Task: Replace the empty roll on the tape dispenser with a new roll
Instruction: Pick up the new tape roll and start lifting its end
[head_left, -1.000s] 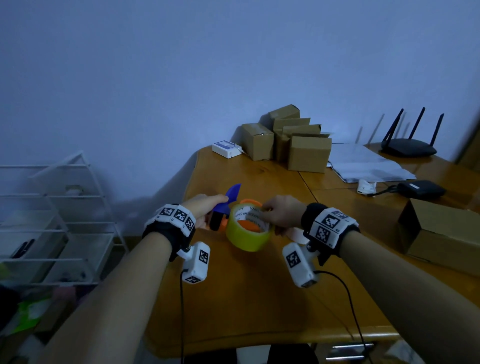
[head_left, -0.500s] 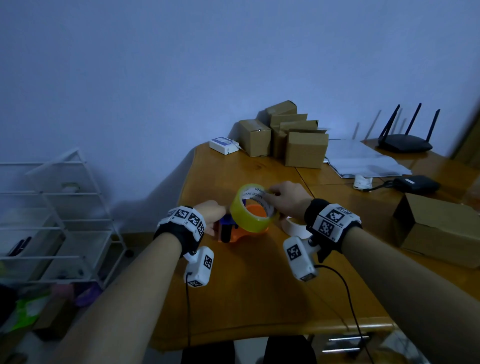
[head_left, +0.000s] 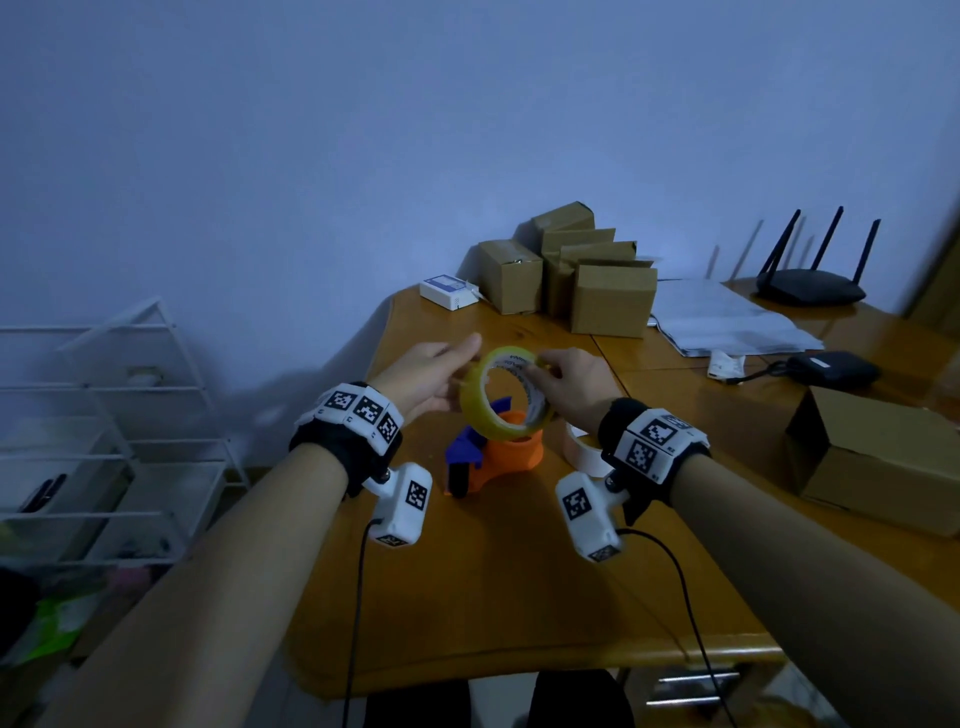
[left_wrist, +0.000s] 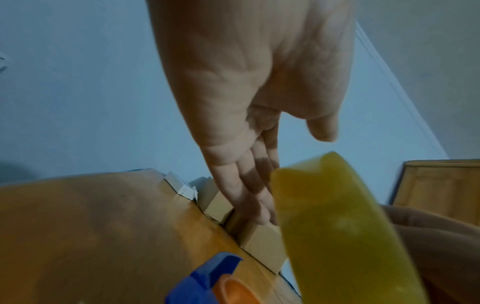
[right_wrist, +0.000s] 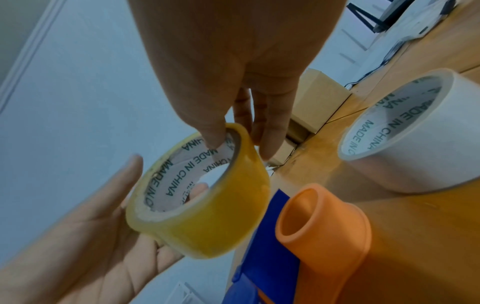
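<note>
While two rolls show, only the glossy yellow tape roll (head_left: 506, 397) is lifted, above the one orange-and-blue plastic tape dispenser (head_left: 493, 457) lying on the wooden table (head_left: 467, 597). At left, the left hand (head_left: 426, 382) is flat, fingers straight, palm against the roll's outer band. Right of it, the right hand (head_left: 571, 384) pinches the roll's far rim, thumb inside the cardboard core. Nearer right sits the white empty roll (right_wrist: 413, 131).
</note>
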